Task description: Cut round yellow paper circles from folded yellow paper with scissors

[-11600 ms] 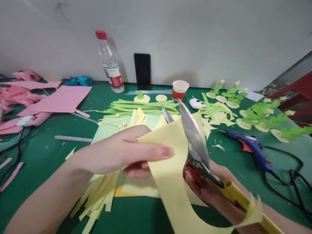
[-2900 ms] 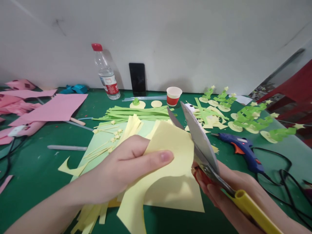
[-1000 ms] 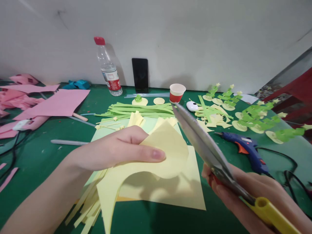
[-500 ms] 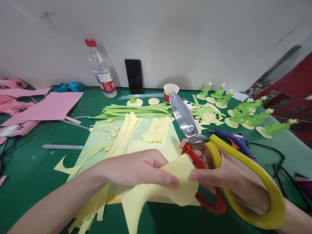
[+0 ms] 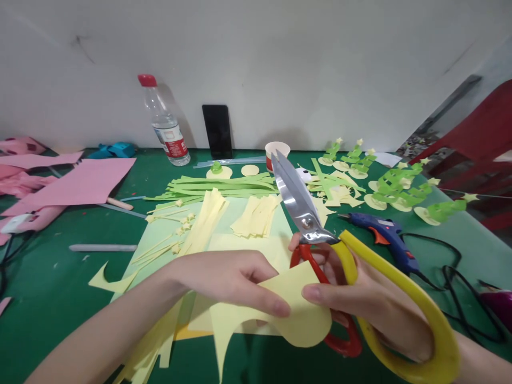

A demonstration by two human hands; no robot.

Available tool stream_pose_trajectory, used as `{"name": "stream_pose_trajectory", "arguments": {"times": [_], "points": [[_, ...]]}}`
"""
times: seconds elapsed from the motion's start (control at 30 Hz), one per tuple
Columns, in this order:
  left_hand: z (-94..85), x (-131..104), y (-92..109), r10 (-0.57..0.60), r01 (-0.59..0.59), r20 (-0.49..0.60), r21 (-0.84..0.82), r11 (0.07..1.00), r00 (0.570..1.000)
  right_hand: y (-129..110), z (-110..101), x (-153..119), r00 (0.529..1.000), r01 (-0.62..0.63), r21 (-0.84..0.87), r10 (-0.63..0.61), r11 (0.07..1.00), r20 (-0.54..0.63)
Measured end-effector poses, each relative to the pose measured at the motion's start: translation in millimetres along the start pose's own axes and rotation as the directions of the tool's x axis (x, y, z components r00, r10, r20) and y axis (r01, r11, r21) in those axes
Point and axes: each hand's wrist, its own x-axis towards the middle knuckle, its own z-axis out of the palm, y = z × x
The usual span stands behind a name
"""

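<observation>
My left hand (image 5: 240,282) pinches a pale yellow sheet of paper (image 5: 306,322) between thumb and fingers; the sheet has curved cut edges and a rounded lower right side. My right hand (image 5: 372,304) carries large scissors (image 5: 300,205) with one red and one yellow handle loop, the blades together and pointing up and away. The right thumb also presses on the paper's right side. Below the hands lie pale yellow sheets (image 5: 276,256), a bundle of yellow strips (image 5: 206,221) and a stack of short yellow pieces (image 5: 256,216).
Green strips (image 5: 224,186) lie behind. A bottle (image 5: 170,133), a phone (image 5: 218,132) and a paper cup (image 5: 277,146) stand by the wall. Green spiral ornaments with stars (image 5: 400,186) and a blue glue gun (image 5: 384,234) sit right. Pink paper (image 5: 84,181) lies left.
The paper has turned slightly in my hands, its rounded edge now showing more. The scissors and right hand have shifted a little left and down.
</observation>
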Motion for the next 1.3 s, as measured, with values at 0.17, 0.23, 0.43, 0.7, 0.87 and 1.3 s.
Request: {"name": "stream_pose_trajectory", "arguments": {"times": [0.17, 0.23, 0.43, 0.7, 0.87, 1.3], "points": [[-9.7, 0.2, -10.6, 0.145, -0.212, -0.227, -0.304, 0.929, 0.963, -3.2, -1.9, -3.7, 0.972, 0.159, -0.011, -0.159, 0.987, -0.176], [-5.0, 8.6, -14.6, 0.177, -0.259, -0.246, -0.357, 0.897, 0.953, -4.6, -2.3, -3.2, 0.948, 0.215, -0.037, -0.218, 0.976, -0.233], [27.4, 22.7, -16.3, 0.196, -0.299, -0.33, -0.299, 0.906, 0.923, 2.6, 0.7, 5.0, 0.833, 0.293, -0.177, -0.342, 0.939, -0.436], [48.7, 12.6, 1.8, -0.085, 0.012, -0.479, -0.154, 0.988, 0.874, 13.9, 9.4, -1.5, 0.895, 0.271, -0.256, -0.341, 0.928, -0.286], [47.7, 7.9, 8.0, -0.141, 0.133, -0.453, -0.051, 0.99, 0.88, 16.8, 10.1, -8.6, 0.863, 0.33, -0.26, -0.401, 0.908, -0.307], [51.4, 1.5, 9.2, -0.115, 0.146, -0.584, 0.007, 0.989, 0.804, 6.1, 21.4, -8.8, 0.853, 0.274, -0.075, -0.278, 0.959, -0.442]]}}
